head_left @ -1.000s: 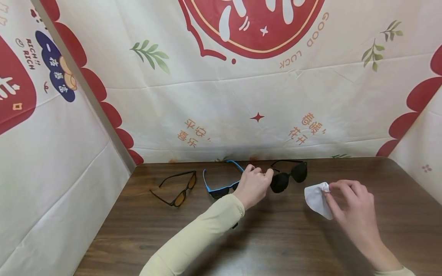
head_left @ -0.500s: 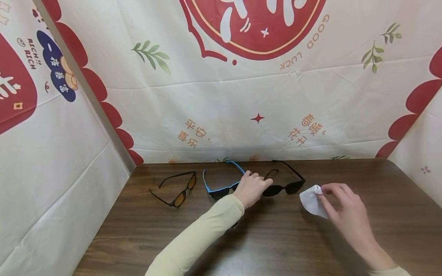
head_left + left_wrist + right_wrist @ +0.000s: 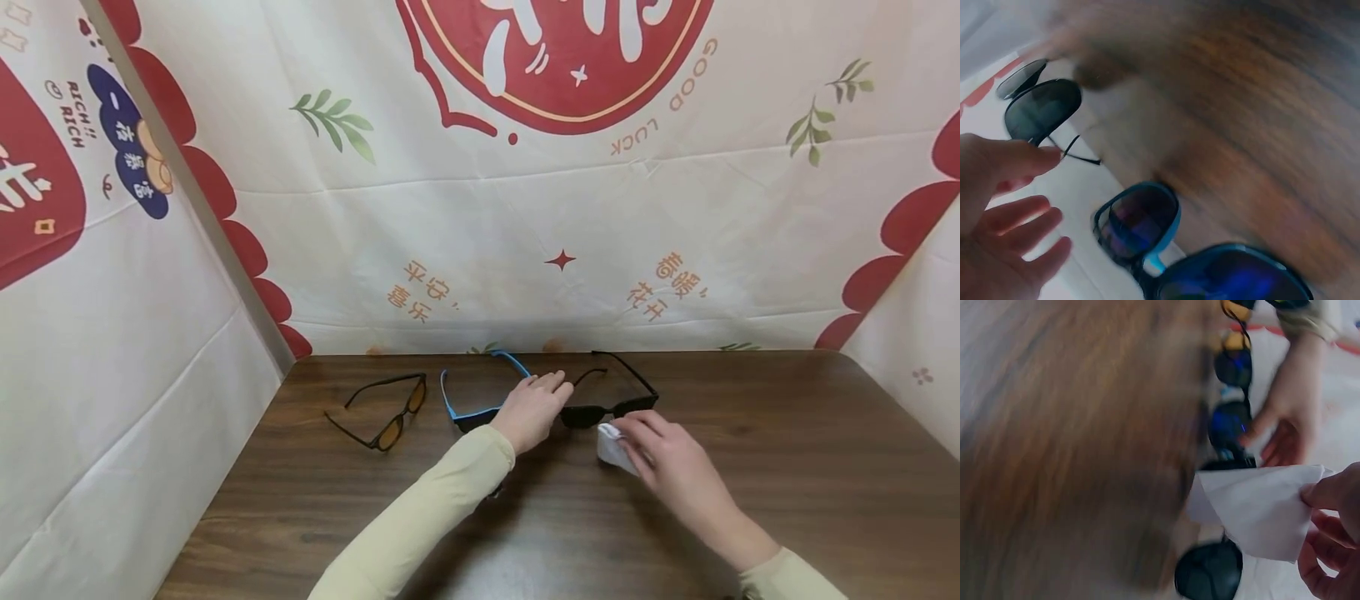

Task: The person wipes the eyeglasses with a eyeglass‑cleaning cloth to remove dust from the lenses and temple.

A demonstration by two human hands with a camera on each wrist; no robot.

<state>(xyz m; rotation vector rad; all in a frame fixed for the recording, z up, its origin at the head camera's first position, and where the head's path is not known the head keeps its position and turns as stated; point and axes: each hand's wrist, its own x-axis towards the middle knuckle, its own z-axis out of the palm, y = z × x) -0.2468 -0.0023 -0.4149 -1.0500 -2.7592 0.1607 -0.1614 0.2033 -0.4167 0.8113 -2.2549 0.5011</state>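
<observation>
My left hand (image 3: 531, 410) pinches black sunglasses (image 3: 583, 417) near one end of their front. Its thumb tip meets the frame beside a lens (image 3: 1044, 111) in the left wrist view, while the other fingers spread loosely. The sunglasses' open temples point toward the back wall. Between thumb and fingers, my right hand (image 3: 678, 471) grips a white cloth (image 3: 615, 450) just in front of the sunglasses. In the right wrist view the cloth (image 3: 1260, 512) hangs flared and covers part of the sunglasses; whether it touches a lens I cannot tell.
Blue-and-black sunglasses (image 3: 474, 418) stand with temples open, just left of my left hand and partly hidden by it. Farther left lie dark-framed glasses with orange lenses (image 3: 392, 433). The brown wooden table (image 3: 600, 533) meets a printed cloth wall (image 3: 495, 250) at its back edge.
My left hand has turned the black sunglasses from a slant to nearly level, shifting them slightly left. My right hand has carried the white cloth leftward, close up to them.
</observation>
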